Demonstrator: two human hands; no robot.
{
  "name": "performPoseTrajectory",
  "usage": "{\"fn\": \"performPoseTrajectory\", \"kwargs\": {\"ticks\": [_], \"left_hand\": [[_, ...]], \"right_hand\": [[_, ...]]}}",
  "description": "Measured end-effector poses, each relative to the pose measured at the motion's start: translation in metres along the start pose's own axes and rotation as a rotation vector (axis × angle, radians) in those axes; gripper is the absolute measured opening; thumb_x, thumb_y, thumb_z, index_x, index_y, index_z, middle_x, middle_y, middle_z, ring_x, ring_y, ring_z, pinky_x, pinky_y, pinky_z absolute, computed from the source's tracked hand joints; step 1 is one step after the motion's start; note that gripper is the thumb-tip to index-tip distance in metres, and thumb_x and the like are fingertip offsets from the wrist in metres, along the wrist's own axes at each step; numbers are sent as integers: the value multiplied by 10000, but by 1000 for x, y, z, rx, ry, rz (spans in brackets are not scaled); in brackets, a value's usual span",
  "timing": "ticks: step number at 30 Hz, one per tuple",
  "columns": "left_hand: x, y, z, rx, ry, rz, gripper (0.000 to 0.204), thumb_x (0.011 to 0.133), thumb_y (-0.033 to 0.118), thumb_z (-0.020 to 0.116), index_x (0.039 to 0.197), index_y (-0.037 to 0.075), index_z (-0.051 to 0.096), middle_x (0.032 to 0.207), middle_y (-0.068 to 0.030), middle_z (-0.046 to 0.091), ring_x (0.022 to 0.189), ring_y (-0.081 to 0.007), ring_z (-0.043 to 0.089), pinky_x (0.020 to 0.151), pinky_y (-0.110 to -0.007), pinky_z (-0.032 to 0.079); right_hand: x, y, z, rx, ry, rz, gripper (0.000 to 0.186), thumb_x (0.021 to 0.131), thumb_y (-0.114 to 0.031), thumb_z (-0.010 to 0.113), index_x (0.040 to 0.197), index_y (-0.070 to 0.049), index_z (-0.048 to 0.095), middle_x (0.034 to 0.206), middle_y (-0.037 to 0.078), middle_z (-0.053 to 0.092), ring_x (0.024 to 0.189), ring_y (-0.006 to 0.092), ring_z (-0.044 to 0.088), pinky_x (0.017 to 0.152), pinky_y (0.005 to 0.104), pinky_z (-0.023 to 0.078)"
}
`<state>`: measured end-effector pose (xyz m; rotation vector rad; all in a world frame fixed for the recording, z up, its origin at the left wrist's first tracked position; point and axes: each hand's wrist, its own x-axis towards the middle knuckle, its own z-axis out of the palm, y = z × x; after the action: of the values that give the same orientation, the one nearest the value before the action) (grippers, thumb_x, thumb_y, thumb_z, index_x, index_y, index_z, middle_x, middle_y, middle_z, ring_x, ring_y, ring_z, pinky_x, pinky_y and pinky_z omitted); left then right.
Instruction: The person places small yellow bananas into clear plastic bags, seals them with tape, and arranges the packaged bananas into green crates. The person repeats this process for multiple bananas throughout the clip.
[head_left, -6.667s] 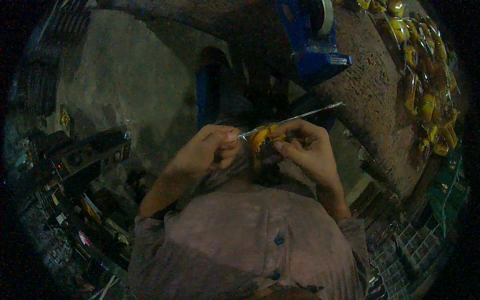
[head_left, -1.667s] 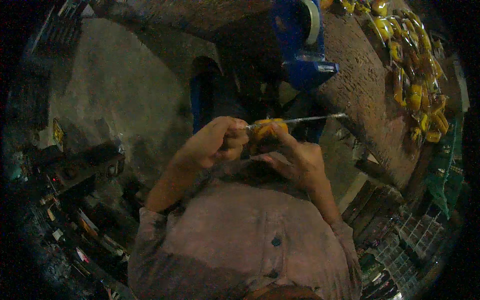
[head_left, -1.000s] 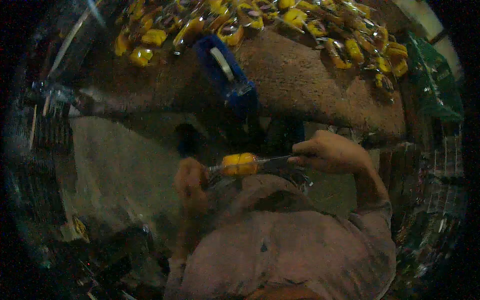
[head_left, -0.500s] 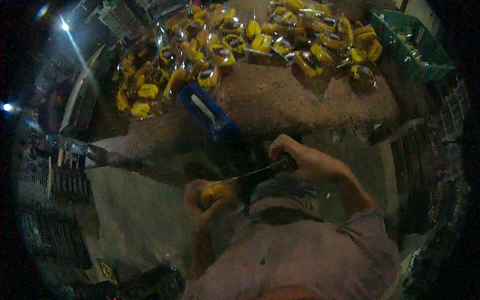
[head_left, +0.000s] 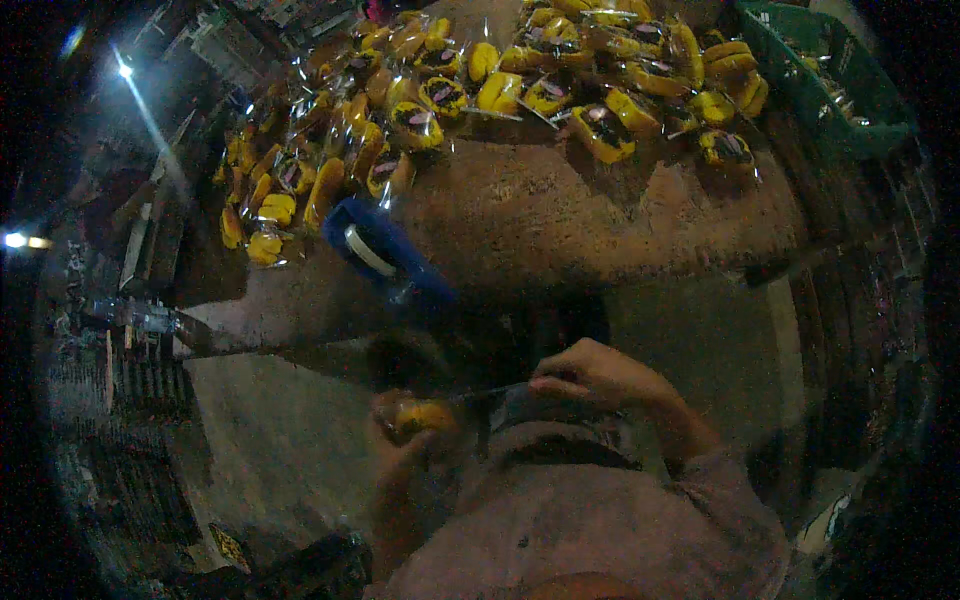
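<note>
My left hand (head_left: 392, 440) is closed around a yellow, rounded, bun-like item (head_left: 430, 415), held low in front of my body. A thin, shiny strand (head_left: 485, 392) runs from this item toward my right hand (head_left: 610, 378). My right fingers are pinched together at the strand's far end; whether it is tape or twisted wrapper is too dark to tell. Beyond my hands, a blue tape dispenser (head_left: 408, 275) with a pale roll lies slantwise on the brown table (head_left: 600, 225), near its front edge.
Many yellow items in clear plastic wrap (head_left: 420, 125) lie heaped along the far side of the table. A green crate (head_left: 850, 140) with some contents sits at the far right. Dark slatted stacks (head_left: 150, 385) stand at the left, and bright lights shine there.
My right hand has come down toward my body and its fingers have closed in more. The left hand still holds the yellow item, slightly lower. The view has shifted a little.
</note>
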<state>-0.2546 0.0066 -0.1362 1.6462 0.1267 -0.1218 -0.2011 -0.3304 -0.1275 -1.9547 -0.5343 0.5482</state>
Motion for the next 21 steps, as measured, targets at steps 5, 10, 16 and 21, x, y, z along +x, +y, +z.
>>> {"fn": "performPoseTrajectory", "kwargs": {"ticks": [5, 10, 16, 21], "left_hand": [[-6, -3, -4, 32, 26, -143, 658, 686, 172, 919, 1231, 47, 573, 1100, -57, 640, 1015, -199, 645, 893, -353, 545], [-3, 5, 3, 86, 66, -94, 615, 719, 214, 906, 1219, 42, 590, 1118, -60, 655, 1029, -203, 651, 899, -362, 549], [7, 32, 15, 174, 103, -118, 650, 699, 245, 925, 1221, 38, 597, 1097, -68, 667, 1003, -211, 662, 906, -358, 546], [2, 32, -7, 174, 114, -63, 588, 730, 173, 870, 1223, 21, 589, 1033, -64, 667, 947, -200, 667, 867, -345, 551]], "right_hand": [[2, 20, -10, 58, -240, 48, 423, 1050, -416, 522, 1151, -44, 695, 1035, 208, 718, 934, 381, 698, 825, 453, 530], [19, 36, -3, 120, -221, 108, 410, 1057, -392, 517, 1134, -21, 674, 1003, 213, 711, 934, 373, 699, 831, 450, 526], [18, 33, -9, 452, -70, -150, 340, 1055, -302, 551, 920, 8, 595, 755, 103, 609, 711, 182, 555, 704, 370, 501], [20, 33, -22, 316, -134, -123, 353, 1063, -298, 529, 898, 7, 598, 689, 55, 548, 673, 134, 492, 641, 351, 465]]}}
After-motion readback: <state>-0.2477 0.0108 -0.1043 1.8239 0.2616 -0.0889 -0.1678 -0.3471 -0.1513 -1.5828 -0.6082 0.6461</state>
